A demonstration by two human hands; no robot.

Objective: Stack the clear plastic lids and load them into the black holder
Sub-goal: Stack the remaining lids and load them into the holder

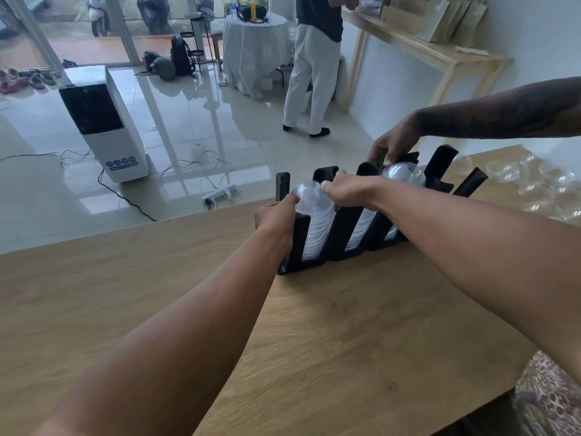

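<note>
On the worktop [157, 294] stands the black holder [342, 221]. Its leftmost slot holds a lid stack [314, 215], gripped between the left hand [276, 215] and the right hand [344, 191], fingers curled on its top. The next slots hold more lids; another person's hand [393, 146] pinches a stack [404, 176] there. Loose lids [534, 184] lie far right. No writing is readable.

Two hands steady a stack of clear lids in the black holder on the tabletop.

The left hand [276, 215] and right hand [345, 188] pinch the stack of clear lids [314, 215] from either side in the black holder [345, 228]'s end slot. Beyond the right hand, another person's hand [393, 146] grips a second lid stack [404, 174]. Loose lids [540, 184] lie on the tabletop [314, 325] further right.
</note>
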